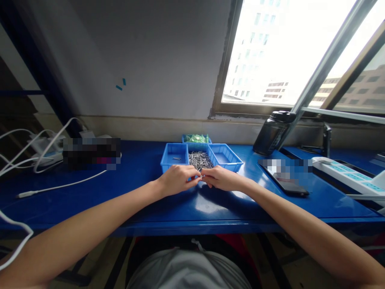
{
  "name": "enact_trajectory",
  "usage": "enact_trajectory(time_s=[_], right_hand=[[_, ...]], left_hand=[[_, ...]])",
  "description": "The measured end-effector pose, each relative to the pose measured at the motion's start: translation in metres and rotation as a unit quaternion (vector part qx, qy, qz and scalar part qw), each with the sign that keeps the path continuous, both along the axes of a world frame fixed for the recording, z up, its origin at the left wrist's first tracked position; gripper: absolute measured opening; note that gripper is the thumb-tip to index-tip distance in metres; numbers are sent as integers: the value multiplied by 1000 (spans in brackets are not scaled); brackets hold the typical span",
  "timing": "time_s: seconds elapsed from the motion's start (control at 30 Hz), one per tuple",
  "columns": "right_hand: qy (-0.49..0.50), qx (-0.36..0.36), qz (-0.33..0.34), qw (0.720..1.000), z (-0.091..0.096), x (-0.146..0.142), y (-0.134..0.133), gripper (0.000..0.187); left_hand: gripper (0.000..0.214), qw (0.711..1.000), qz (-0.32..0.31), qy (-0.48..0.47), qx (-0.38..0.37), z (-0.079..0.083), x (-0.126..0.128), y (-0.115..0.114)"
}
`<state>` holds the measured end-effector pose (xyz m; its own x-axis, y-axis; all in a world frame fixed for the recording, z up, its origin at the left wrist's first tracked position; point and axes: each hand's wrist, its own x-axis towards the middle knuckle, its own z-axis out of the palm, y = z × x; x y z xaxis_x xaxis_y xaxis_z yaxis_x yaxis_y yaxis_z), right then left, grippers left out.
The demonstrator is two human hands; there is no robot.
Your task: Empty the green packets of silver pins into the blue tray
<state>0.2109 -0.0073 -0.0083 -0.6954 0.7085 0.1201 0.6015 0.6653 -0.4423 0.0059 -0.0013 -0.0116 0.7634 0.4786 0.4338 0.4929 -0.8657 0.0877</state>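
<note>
My left hand and my right hand meet fingertip to fingertip in front of the blue bins. Thumbs and fingers are pinched together, and a tiny pale glint shows between them, too small to name. Just behind the fingers lies a heap of thin silvery metal pieces, like pins or rivets. The left blue bin holds a few small metal pieces. On the other side of the heap stands the right blue bin, whose visible floor is bare. My fingers hide the front of the heap.
Behind the heap, another blue bin holds green plastic packaging. A black bottle, a phone and a white power strip are to the right. White cables lie on the blue table at left.
</note>
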Motion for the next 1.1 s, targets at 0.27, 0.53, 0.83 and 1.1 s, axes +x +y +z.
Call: enact_trajectory(time_s=[0.27,0.53,0.83,1.1], right_hand=[[-16,-2,8,1000,-2,1,2,22],[-22,-2,12,1000,-1,2,2,21],[-13,72,-11,997,4,1,-2,16],[4,119,16,993,1,-1,-4,16]], left_hand=[[24,1000,-5,20,5,0,1,0],[17,1000,3,23,-8,-3,1,0],[14,994,65,69,-47,-1,1,-1],[14,994,44,62,-75,-3,1,1]])
